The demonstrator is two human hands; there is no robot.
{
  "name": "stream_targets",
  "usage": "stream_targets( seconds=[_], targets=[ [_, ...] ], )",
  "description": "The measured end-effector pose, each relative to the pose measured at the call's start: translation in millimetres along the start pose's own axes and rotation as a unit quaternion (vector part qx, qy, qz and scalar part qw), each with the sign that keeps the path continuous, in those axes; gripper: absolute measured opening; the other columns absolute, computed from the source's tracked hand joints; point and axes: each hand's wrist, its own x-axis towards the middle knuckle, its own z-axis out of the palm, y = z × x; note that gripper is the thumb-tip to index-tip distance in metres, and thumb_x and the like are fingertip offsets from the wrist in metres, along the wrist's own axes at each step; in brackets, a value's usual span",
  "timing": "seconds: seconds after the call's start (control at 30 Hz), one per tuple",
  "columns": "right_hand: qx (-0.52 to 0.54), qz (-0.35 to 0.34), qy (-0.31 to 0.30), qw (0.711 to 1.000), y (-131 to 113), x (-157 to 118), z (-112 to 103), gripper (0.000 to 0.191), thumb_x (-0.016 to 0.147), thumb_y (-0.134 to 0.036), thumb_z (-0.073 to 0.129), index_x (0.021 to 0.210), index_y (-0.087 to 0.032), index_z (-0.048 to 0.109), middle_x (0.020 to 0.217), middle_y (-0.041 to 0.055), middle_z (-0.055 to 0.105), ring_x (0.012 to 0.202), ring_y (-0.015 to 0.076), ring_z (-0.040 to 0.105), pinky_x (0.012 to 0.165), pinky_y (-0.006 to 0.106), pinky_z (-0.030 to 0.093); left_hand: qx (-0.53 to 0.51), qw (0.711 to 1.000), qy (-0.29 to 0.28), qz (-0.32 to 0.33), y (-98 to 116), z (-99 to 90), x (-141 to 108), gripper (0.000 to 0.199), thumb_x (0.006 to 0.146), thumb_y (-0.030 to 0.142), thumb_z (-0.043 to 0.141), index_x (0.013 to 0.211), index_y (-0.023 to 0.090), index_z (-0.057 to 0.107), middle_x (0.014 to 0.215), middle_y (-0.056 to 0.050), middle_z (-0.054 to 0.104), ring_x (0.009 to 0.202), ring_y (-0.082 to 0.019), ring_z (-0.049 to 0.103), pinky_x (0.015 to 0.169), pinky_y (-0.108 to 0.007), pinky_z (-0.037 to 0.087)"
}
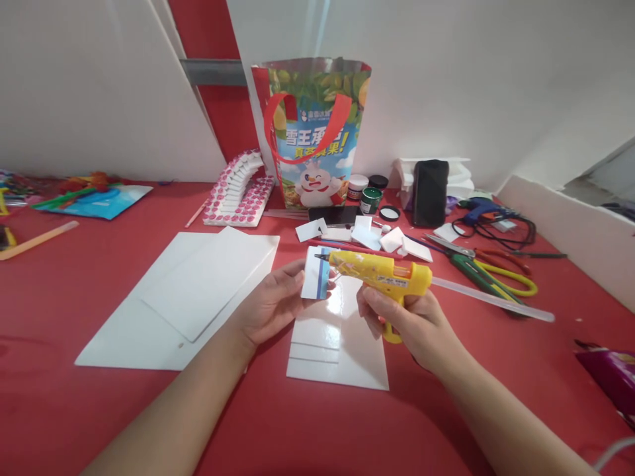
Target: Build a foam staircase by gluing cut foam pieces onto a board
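Note:
My left hand pinches a small white card piece with a blue stripe down its right side, held upright above the table. Wrapped round the handle of a yellow glue gun is my right hand. The gun's dark nozzle points left and lies over the card's upper part; whether it touches the card I cannot tell. A clear glue stick juts out of the gun's back. Below both hands lies a glossy white board with two grey lines across its lower left.
Larger white sheets lie at left. Small white pieces, paint jars and a printed bag stand behind. Pliers, scissors, a dark phone and a blue tool with cable are at right.

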Motion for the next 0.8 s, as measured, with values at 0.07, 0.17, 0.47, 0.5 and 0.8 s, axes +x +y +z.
stream_targets(
  seconds=[0.07,0.17,0.47,0.5,0.8],
  targets=[
    [-0.003,0.0,0.006,1.0,-0.4,0.5,1.2,0.039,0.092,-0.051,0.064,0.074,-0.017,0.06,0.062,-0.0011,0.054,0.05,0.0094,0.047,0.051,0.026,0.036,0.006,1.0,-0.002,-0.008,1.0,2.3,-0.7,0.028,0.084,0.025,0.078,0.111,0.015,0.077,0.108,-0.009,0.078,0.1,-0.021,0.072,0.095,-0.031,0.053],
    [-0.011,0.003,0.008,1.0,0.6,1.0,1.1,0.04,0.092,-0.052,0.064,0.073,-0.017,0.059,0.06,-0.0013,0.053,0.051,0.0096,0.046,0.051,0.025,0.035,0.009,1.0,0.006,-0.024,1.7,3.1,-1.3,0.032,0.081,0.026,0.082,0.111,0.015,0.077,0.109,-0.01,0.078,0.1,-0.022,0.072,0.099,-0.035,0.051],
    [-0.025,0.014,0.016,0.999,2.7,0.5,-0.1,0.042,0.09,-0.055,0.064,0.071,-0.017,0.06,0.06,-0.0011,0.053,0.052,0.0101,0.045,0.05,0.026,0.034,0.009,0.999,0.005,-0.036,1.7,0.5,-1.2,0.034,0.08,0.026,0.082,0.112,0.016,0.077,0.108,-0.009,0.079,0.097,-0.021,0.073,0.096,-0.033,0.053],
    [-0.026,0.015,0.016,0.999,2.4,0.7,0.1,0.043,0.09,-0.055,0.064,0.071,-0.017,0.06,0.059,-0.0012,0.053,0.052,0.0102,0.045,0.05,0.026,0.034,0.009,0.999,0.003,-0.036,1.8,1.0,-1.1,0.034,0.08,0.026,0.082,0.112,0.016,0.077,0.108,-0.009,0.079,0.097,-0.02,0.073,0.095,-0.032,0.054],
    [-0.03,0.015,0.021,0.999,2.0,0.5,-0.4,0.041,0.091,-0.052,0.064,0.069,-0.018,0.059,0.057,-0.0021,0.052,0.051,0.0102,0.045,0.051,0.026,0.035,0.008,0.999,-0.007,-0.036,1.7,1.4,-1.5,0.032,0.083,0.026,0.079,0.114,0.017,0.077,0.111,-0.008,0.079,0.1,-0.02,0.073,0.095,-0.031,0.054]
  ],
)
